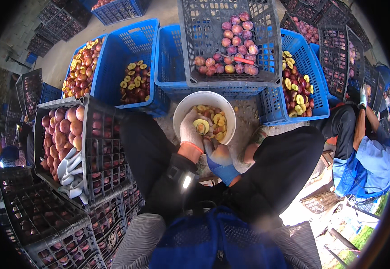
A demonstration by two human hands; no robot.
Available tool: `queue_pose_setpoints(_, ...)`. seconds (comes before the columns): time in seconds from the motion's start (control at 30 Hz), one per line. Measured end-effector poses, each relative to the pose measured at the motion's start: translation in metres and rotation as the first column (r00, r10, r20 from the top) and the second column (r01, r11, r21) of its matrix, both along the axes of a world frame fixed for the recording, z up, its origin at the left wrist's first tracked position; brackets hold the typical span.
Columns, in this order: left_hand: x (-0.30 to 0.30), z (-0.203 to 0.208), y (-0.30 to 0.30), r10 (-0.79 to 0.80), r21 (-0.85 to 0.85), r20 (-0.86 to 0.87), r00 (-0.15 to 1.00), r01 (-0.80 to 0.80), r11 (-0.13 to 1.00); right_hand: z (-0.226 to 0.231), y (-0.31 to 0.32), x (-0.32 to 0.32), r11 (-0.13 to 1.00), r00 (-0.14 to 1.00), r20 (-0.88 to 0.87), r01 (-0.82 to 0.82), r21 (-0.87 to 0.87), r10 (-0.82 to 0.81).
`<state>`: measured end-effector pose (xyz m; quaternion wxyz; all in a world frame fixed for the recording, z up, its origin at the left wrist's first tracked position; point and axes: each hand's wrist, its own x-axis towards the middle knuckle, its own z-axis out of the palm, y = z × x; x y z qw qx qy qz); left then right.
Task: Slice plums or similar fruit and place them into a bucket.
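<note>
Over the white bucket (204, 98), a halved plum (200, 124) is being held, cut face upward, by the curled fingers of the pale-gloved left hand (189, 131); the blue-gloved right hand (220, 157) is being held just beside it (what its fingers are pinching, if anything, cannot be told). The half is being judged light, soft and slippery on its flesh, so a hold around the skin, without squeezing, is being favoured. Movement is being bounded by the bucket's rim, by the black-trousered legs (289, 150) on both sides and by the black crate (231, 83) ahead, while room is being left above the cut fruit (219, 120)
</note>
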<state>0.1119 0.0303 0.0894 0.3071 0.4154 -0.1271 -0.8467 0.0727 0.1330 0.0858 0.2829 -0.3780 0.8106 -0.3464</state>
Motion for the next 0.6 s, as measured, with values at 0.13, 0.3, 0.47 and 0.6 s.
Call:
queue_pose_setpoints(0.13, -0.002, -0.002, 0.003, -0.014, -0.086, 0.112, 0.994, 0.024, 0.996, -0.008, 0.004, 0.002, 0.994, 0.972, 0.237, 0.038, -0.103, -0.013)
queue_pose_setpoints(0.3, 0.004, 0.007, 0.006, 0.003, -0.145, 0.151, 0.988, 0.019, 0.989, -0.017, 0.010, 0.006, 0.997, 0.898, 0.439, 0.035, -0.071, 0.000)
queue_pose_setpoints(0.47, 0.009, 0.015, 0.010, -0.148, -0.171, 0.050, 0.988, 0.154, 0.973, -0.004, 0.018, 0.001, 0.984, 0.577, 0.816, 0.150, -0.096, -0.009)
queue_pose_setpoints(0.6, 0.011, 0.016, 0.013, -0.227, -0.421, -0.060, 0.972, 0.182, 0.889, 0.002, 0.024, -0.009, 0.998, 0.040, 0.998, 0.038, 0.050, -0.051)
